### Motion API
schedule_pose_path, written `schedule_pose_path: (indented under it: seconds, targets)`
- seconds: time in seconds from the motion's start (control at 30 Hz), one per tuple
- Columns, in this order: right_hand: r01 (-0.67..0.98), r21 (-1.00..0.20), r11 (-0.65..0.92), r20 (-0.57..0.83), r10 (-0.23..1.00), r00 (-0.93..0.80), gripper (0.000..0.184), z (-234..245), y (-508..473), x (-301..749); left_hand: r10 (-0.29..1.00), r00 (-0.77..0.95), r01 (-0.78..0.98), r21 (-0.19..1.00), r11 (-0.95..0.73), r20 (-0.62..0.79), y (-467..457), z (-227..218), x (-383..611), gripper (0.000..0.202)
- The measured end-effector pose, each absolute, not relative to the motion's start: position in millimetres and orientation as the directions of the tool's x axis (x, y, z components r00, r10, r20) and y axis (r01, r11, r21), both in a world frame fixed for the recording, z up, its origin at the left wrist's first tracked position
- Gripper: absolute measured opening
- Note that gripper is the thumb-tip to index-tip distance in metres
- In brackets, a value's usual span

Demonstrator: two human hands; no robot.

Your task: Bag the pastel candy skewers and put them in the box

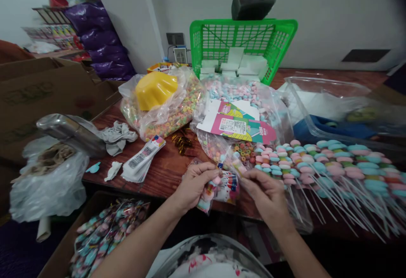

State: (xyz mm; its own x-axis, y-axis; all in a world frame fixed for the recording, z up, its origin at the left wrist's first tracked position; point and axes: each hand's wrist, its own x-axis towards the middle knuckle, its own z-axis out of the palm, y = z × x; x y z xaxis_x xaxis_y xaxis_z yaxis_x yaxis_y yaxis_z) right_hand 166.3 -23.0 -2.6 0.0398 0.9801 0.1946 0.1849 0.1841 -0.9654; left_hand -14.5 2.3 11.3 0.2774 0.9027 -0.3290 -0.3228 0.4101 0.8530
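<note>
My left hand (197, 184) is closed on a small printed clear bag (204, 205) with pink candy showing inside, held over the table's front edge. A dark blue bit (220, 166) shows at its fingertips. To the right, my right hand (265, 190) is closed in a pinch near some pale, blurred candy or film; what it grips I cannot make out. Between the hands lie printed packets (229, 187) with blue and red figures. Beside my right hand are many marshmallow candy skewers (336, 166) on white sticks, in pink, blue and other colours.
A bag of candy rings (187, 113) with a yellow bowl (155, 89) on it stands behind, beside printed cards (236, 126). A green basket (242, 24) holds white boxes. Printed labels (142, 159) and gold ties (182, 143) lie left. Below, a box (60, 248) holds bagged skewers.
</note>
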Motion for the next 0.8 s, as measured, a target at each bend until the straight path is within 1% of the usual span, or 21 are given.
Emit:
schedule_pose_path:
  seconds: [0.03, 0.07, 0.1, 0.13, 0.2, 0.23, 0.3, 0.37, 0.43, 0.5, 0.57, 0.63, 0.67, 0.73, 0.77, 0.8]
  targets:
    - [0.23, -0.935, 0.27, 0.295, 0.952, 0.079, 0.008, 1.3, -26.4, 168.4, 0.903, 0.262, -0.309, 0.857, 0.413, -0.341, 1.8, 9.4, -11.9, 0.023]
    - [0.278, -0.891, 0.36, 0.394, 0.916, 0.074, 0.007, 4.8, -28.6, 169.0, 0.905, 0.257, -0.284, 0.869, 0.406, -0.339, 1.3, 7.3, -9.1, 0.023]
    - [0.319, -0.839, 0.441, 0.473, 0.881, 0.027, 0.012, 7.3, -29.4, 168.1, 0.912, 0.257, -0.255, 0.888, 0.382, -0.318, 0.6, 5.2, -6.1, 0.023]
    - [0.344, -0.793, 0.502, 0.521, 0.853, -0.043, 0.018, 8.8, -28.8, 165.9, 0.925, 0.257, -0.232, 0.911, 0.341, -0.28, -0.2, 3.2, -3.3, 0.021]
    - [0.368, -0.749, 0.551, 0.533, 0.831, -0.158, 0.026, 8.2, -24.3, 159.5, 0.949, 0.251, -0.207, 0.947, 0.244, -0.19, -2.0, 0.0, 1.2, 0.017]
    - [0.367, -0.751, 0.549, 0.521, 0.834, -0.181, 0.027, 6.4, -21.1, 156.3, 0.957, 0.244, -0.202, 0.957, 0.206, -0.155, -3.0, -1.1, 2.2, 0.016]
    - [0.341, -0.78, 0.525, 0.493, 0.851, -0.182, 0.026, 1.3, -15.3, 151.7, 0.961, 0.242, -0.174, 0.968, 0.179, -0.134, -4.9, -2.1, 1.2, 0.016]
    - [0.322, -0.81, 0.489, 0.462, 0.872, -0.162, 0.023, -3.7, -12.0, 149.2, 0.957, 0.262, -0.11, 0.981, 0.161, -0.128, -6.7, -2.7, -3.1, 0.018]
    - [0.34, -0.83, 0.443, 0.431, 0.895, -0.116, 0.021, -7.1, -12.0, 147.0, 0.958, 0.268, -0.077, 0.988, 0.13, -0.106, -8.1, -4.6, -8.1, 0.023]
    - [0.368, -0.837, 0.405, 0.413, 0.909, -0.061, 0.023, -9.2, -14.8, 143.5, 0.96, 0.259, -0.115, 0.983, 0.14, -0.106, -8.8, -8.7, -11.6, 0.028]
    - [0.384, -0.83, 0.406, 0.436, 0.9, -0.009, 0.027, -11.6, -19.7, 139.2, 0.956, 0.254, -0.179, 0.965, 0.194, -0.145, -8.8, -13.7, -13.0, 0.029]
    - [0.364, -0.844, 0.394, 0.444, 0.894, 0.062, 0.027, -15.6, -25.6, 135.9, 0.951, 0.254, -0.199, 0.953, 0.229, -0.176, -8.5, -16.9, -12.4, 0.029]
    - [0.336, -0.87, 0.36, 0.41, 0.908, 0.087, 0.024, -18.2, -28.6, 135.4, 0.951, 0.257, -0.191, 0.956, 0.224, -0.172, -8.2, -17.1, -11.7, 0.029]
    - [0.24, -0.943, 0.231, 0.257, 0.963, 0.085, 0.011, -23.7, -33.0, 137.4, 0.956, 0.267, -0.152, 0.974, 0.168, -0.123, -7.6, -14.5, -9.8, 0.029]
    - [0.173, -0.974, 0.144, 0.155, 0.986, 0.054, 0.01, -26.2, -34.0, 140.1, 0.957, 0.278, -0.124, 0.985, 0.121, -0.082, -7.3, -12.1, -8.7, 0.029]
    - [0.098, -0.994, 0.055, 0.056, 0.998, 0.006, 0.016, -28.4, -34.1, 143.8, 0.955, 0.294, -0.095, 0.993, 0.074, -0.043, -7.1, -9.2, -7.6, 0.027]
